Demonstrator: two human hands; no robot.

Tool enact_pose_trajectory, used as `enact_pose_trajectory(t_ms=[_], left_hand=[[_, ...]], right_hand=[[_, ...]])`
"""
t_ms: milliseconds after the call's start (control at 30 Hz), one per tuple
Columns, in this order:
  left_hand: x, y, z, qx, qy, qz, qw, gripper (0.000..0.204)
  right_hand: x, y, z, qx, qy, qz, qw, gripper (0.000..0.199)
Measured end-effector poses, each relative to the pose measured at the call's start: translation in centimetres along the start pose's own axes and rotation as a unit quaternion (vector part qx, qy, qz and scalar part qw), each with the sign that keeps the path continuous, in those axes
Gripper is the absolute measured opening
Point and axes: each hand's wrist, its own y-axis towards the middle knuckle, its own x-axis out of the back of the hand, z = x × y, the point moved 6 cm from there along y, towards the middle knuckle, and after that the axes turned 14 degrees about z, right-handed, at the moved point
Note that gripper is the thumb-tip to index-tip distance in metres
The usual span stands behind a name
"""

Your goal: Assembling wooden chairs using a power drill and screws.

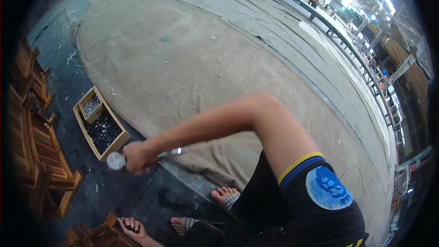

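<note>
Black sleeve [320, 192] at lower right, edged yellow and blue, with a round blue patch [328, 187]; grey striped sandals [231, 201] on the feet.

soft even daylight, glare from far roof lights, fisheye-bent edges, dark vignette, slight blur.

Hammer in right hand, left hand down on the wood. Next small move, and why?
Probably lower the hammer toward the wooden piece under the left hand. The right hand grips it clear of that piece, beside the wooden box of small dark parts.
</note>
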Motion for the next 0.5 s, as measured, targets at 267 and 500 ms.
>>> enact_pose_trajectory(t_ms=[267, 500], left_hand=[[-0.5, 1.0, 1.0, -0.058, -0.104, -0.032, 0.992, 0.027], [0.5, -3.5, -0.9, -0.096, -0.070, -0.097, 0.988, 0.026]], right_hand=[[-9.8, 7.5, 0.0, 0.123, 0.230, 0.042, 0.964, 0.027], [-15.9, 9.5, 0.3, 0.193, 0.490, 0.163, 0.834, 0.025]])
